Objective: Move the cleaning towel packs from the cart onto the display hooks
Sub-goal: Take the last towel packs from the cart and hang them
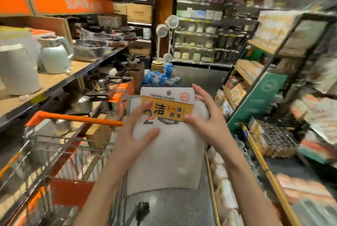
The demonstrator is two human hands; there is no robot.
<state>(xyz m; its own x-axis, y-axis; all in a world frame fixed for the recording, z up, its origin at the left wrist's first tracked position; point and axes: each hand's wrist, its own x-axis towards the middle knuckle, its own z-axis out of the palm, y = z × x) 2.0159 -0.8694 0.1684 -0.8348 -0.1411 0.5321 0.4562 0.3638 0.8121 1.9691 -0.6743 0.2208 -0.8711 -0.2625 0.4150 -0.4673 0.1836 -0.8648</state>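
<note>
Grey pack: soft grey cleaning towel pack with a white and yellow card header, long axis running away from the person, header end pointing forward.
Left hand: fingers curled on the pack's left edge, thumb on the header.
Right hand: grips the right edge.
Cart: orange-handled wire shopping cart, left of the left hand.

Two bare forearms reach forward from the bottom of the frame, hands raised side by side at mid-frame.

The left hand has its fingers spread and curled, thumb lying across the front of what it grips and forefinger pointing up. The right hand mirrors it from the other side, fingers bent along the far edge, thumb pressed on the front. Both wrists are straight, palms angled inward toward each other.
</note>
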